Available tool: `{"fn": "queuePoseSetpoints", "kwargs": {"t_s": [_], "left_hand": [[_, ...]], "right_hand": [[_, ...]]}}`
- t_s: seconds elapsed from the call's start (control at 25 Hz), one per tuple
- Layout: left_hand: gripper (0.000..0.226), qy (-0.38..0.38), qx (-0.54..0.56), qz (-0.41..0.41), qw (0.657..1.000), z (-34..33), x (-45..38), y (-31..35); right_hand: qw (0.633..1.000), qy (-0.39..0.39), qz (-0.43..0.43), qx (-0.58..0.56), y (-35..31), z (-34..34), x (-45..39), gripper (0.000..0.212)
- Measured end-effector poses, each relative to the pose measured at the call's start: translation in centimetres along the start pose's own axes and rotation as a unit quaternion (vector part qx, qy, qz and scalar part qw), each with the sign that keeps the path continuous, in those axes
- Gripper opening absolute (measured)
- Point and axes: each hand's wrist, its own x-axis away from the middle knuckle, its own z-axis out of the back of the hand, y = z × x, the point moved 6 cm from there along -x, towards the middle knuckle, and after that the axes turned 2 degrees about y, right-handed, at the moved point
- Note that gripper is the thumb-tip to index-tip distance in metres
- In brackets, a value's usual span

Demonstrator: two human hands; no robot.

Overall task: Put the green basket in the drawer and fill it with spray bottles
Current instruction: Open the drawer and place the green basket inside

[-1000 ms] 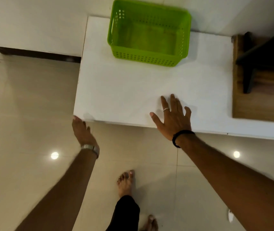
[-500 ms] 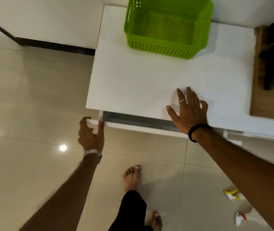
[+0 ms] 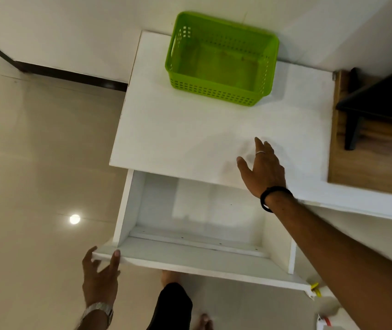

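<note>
The empty green basket [image 3: 221,60] stands at the back of the white cabinet top [image 3: 190,136], against the wall. Below the top's front edge the white drawer [image 3: 190,258] is pulled far out and holds nothing. My left hand [image 3: 100,277] grips the left corner of the drawer's front panel, thumb on top. My right hand [image 3: 262,170] hovers with spread fingers over the cabinet top near its front edge, holding nothing. Spray bottles [image 3: 326,315] lie on the floor at the lower right, partly hidden by my right arm and the drawer.
A wooden surface [image 3: 376,158] with a black stand [image 3: 366,103] adjoins the cabinet on the right. Glossy tiled floor [image 3: 35,186] spreads to the left. My bare feet and dark trouser leg [image 3: 173,308] are below the drawer front.
My left hand has pulled the drawer from a narrow gap to wide open. My right hand has lifted off the cabinet top.
</note>
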Motion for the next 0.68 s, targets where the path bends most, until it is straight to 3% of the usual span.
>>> {"fn": "queuePoseSetpoints", "kwargs": {"t_s": [0.08,0.24,0.32,0.44,0.48,0.52,0.56,0.64,0.68], "left_hand": [[0.057,-0.012,0.069,0.049,0.996,1.1,0.4,-1.7],[0.060,-0.016,0.019,0.070,0.997,2.6,2.3,-4.9],[0.071,-0.021,0.043,0.088,0.995,4.2,1.5,-5.9],[0.080,-0.159,0.012,0.274,0.948,4.8,1.0,-7.1],[0.072,-0.171,0.004,0.247,0.954,4.9,1.0,-7.1],[0.066,-0.146,-0.074,0.160,0.973,4.8,1.1,-6.7],[0.068,-0.087,-0.107,0.128,0.982,4.8,1.4,-6.2],[0.102,-0.017,-0.169,0.067,0.983,4.7,3.0,-5.0],[0.107,-0.006,-0.211,0.029,0.977,4.7,3.3,-4.2]], "right_hand": [[1.000,-0.012,-0.010,-0.020,1.0,-0.1,0.7,0.075],[0.983,0.034,-0.076,-0.161,1.2,2.2,-1.4,0.071],[0.948,0.081,-0.127,-0.281,0.3,4.5,-4.3,0.069],[0.855,0.086,-0.184,-0.478,-2.4,6.9,-8.3,0.069],[0.827,0.069,-0.189,-0.525,-3.5,7.1,-9.2,0.069],[0.811,0.058,-0.188,-0.551,-4.4,7.2,-9.9,0.070],[0.804,0.054,-0.185,-0.563,-5.1,7.3,-10.4,0.071],[0.790,0.052,-0.186,-0.582,-6.3,6.7,-11.3,0.069],[0.784,0.049,-0.190,-0.589,-6.6,6.2,-11.6,0.065]]}}
